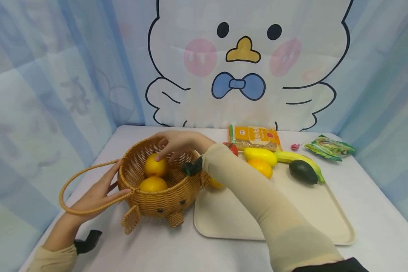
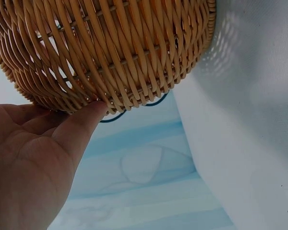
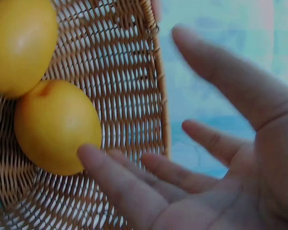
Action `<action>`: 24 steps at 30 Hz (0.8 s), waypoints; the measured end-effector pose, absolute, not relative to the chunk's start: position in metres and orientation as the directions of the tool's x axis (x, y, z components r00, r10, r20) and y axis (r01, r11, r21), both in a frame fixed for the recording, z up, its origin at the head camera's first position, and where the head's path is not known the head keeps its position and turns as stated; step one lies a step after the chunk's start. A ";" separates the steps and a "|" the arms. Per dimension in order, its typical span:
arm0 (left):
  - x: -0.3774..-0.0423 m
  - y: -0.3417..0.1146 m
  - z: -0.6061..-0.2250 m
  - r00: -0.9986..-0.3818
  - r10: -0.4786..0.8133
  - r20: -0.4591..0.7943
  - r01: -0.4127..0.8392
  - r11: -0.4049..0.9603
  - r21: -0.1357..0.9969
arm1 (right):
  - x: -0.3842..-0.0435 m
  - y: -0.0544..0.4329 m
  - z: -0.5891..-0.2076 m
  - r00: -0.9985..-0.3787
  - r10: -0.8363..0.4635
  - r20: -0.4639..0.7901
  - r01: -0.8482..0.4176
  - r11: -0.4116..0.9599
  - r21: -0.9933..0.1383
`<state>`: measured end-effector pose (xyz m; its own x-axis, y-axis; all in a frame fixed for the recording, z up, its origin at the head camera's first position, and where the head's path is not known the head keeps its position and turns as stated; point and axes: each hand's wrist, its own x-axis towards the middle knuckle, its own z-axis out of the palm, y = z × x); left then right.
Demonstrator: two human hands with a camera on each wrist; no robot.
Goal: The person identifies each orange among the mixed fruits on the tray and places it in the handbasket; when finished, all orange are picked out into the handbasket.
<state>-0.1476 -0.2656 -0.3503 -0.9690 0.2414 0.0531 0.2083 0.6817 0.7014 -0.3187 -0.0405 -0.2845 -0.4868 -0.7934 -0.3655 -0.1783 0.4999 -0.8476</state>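
A wicker basket (image 1: 146, 202) with an animal face on its front stands at the left of the table, its handle hanging to the left. Two round yellow fruits lie inside: a back fruit (image 3: 57, 127) and a front fruit (image 1: 153, 184). My left hand (image 1: 96, 194) reaches through the handle and rests against the basket's left side, the thumb (image 2: 89, 122) straight on the weave; its other fingers are partly hidden. Over the basket's opening, my right hand (image 1: 178, 142) has its fingers spread, one fingertip at the back fruit. Nothing is gripped in it.
Right of the basket lies a cream tray (image 1: 309, 211) with a yellow fruit (image 1: 260, 155), an orange (image 1: 261, 168), a banana (image 1: 302, 158) and an avocado (image 1: 303, 172). Behind are a grain packet (image 1: 255, 138), a small pink item (image 1: 295, 147) and a green packet (image 1: 329, 147).
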 end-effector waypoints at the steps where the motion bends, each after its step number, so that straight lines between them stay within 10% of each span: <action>1: -0.148 -0.266 -0.350 -0.969 0.240 0.055 0.209 0.684 0.698 | -0.319 -0.038 -0.283 -0.477 -0.805 -0.354 -0.181 0.484 -0.856; 24: -0.149 -0.265 -0.351 -0.971 0.233 0.052 0.203 0.693 0.691 | -0.314 -0.010 -0.274 -0.509 -0.829 -0.230 -0.237 0.392 -0.889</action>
